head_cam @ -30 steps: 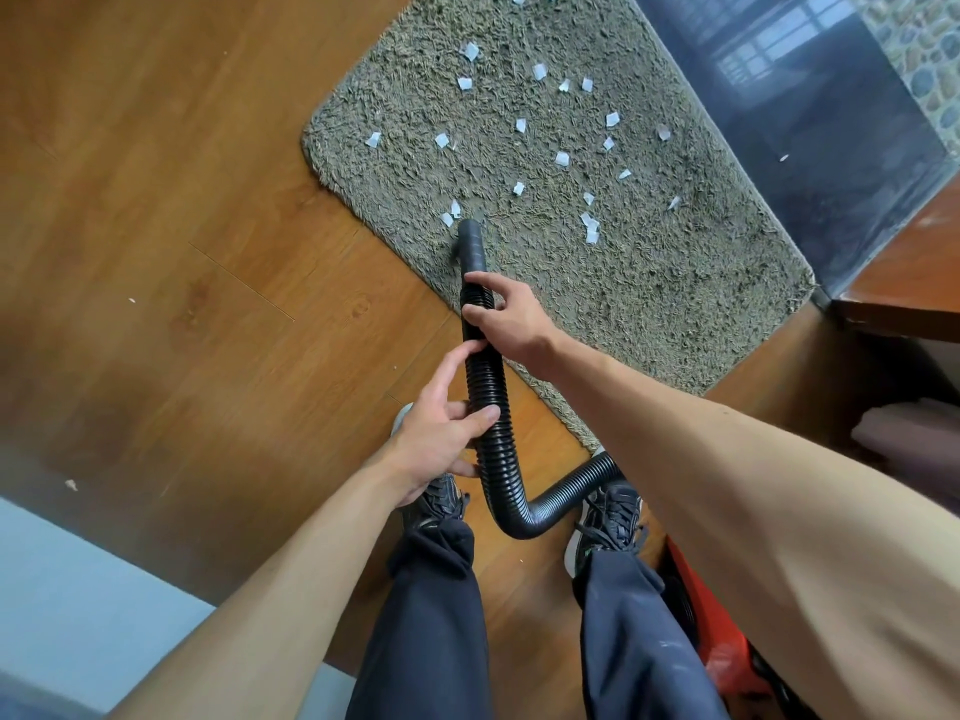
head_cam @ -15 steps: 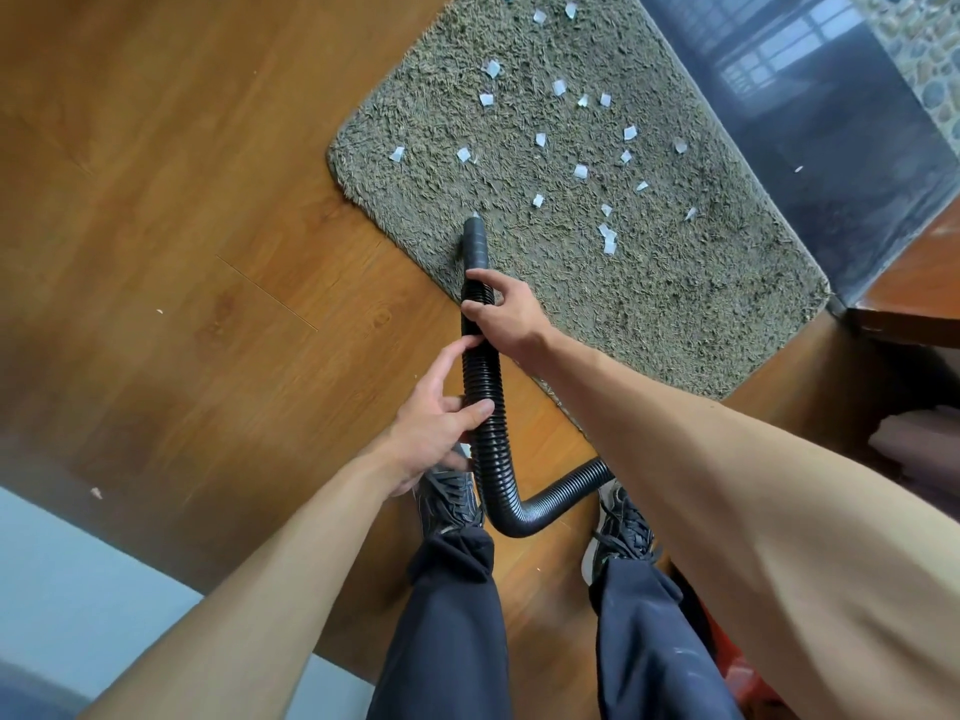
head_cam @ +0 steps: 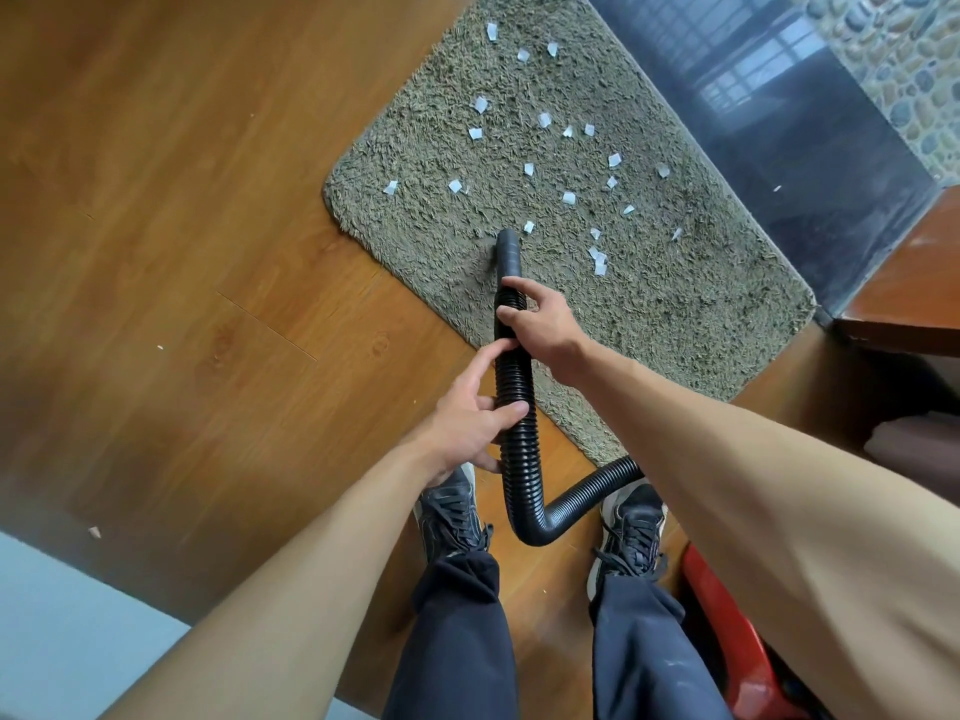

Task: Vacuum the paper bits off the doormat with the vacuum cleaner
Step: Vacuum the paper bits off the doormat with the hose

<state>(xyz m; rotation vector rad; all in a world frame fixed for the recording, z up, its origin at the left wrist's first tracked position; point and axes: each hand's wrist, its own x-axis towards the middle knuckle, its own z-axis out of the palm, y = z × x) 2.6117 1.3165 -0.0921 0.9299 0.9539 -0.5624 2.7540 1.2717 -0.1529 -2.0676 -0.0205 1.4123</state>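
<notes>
Right hand (head_cam: 545,330) gripping ribbed hose (head_cam: 514,397), shaggy doormat (head_cam: 649,314)

Wood plank floor (head_cam: 156,200) covered left of frame. Glossy dark slab (head_cam: 779,122) upper right reflected window panes. Pebble paving (head_cam: 893,54) occupied top-right corner.

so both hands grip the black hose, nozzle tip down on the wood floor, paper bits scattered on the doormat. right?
Not quite. The head view shows the nozzle tip on the doormat, not the wood floor. The rest stands: left hand and right hand both grip the black hose, paper bits scattered on the doormat.
</notes>
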